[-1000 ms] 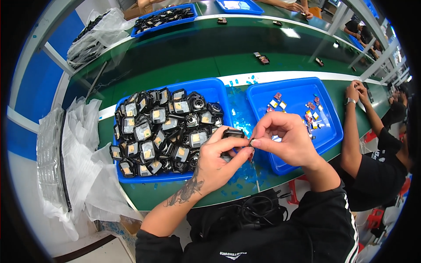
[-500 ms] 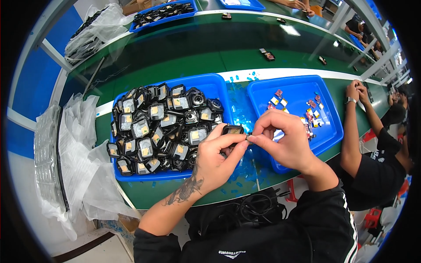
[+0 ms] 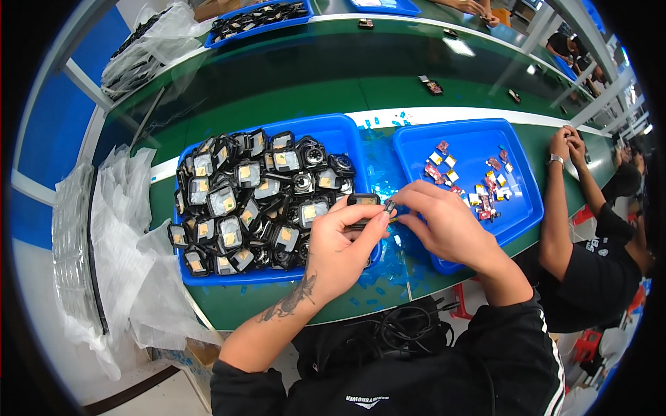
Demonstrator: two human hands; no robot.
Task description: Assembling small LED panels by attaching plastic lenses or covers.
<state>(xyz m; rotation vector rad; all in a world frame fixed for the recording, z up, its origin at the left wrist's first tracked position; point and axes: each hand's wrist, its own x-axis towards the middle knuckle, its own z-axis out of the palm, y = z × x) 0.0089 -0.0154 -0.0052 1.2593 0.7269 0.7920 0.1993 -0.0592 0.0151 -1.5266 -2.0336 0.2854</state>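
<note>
My left hand is closed around a black square-framed camera housing, near the right edge of a blue tray. Right by its thumb tip sits a small dark part. My right hand reaches in from the other side, index finger and thumb bent around that small part; what lies between their tips is too small to make out. Similar black housings, many with pale rectangular backs, are heaped in the left blue tray. Small red circuit boards with yellow-and-white pieces lie in the right blue tray.
Blue film scraps litter the green bench between the trays. Beyond a white rail, a green conveyor belt carries a few small devices. Plastic wrapping hangs at left. A co-worker's arms are at right.
My right finger and thumb have parted slightly and shifted, uncovering the small dark part and more boards in the right tray. Devices on the belt have moved a little to the right.
</note>
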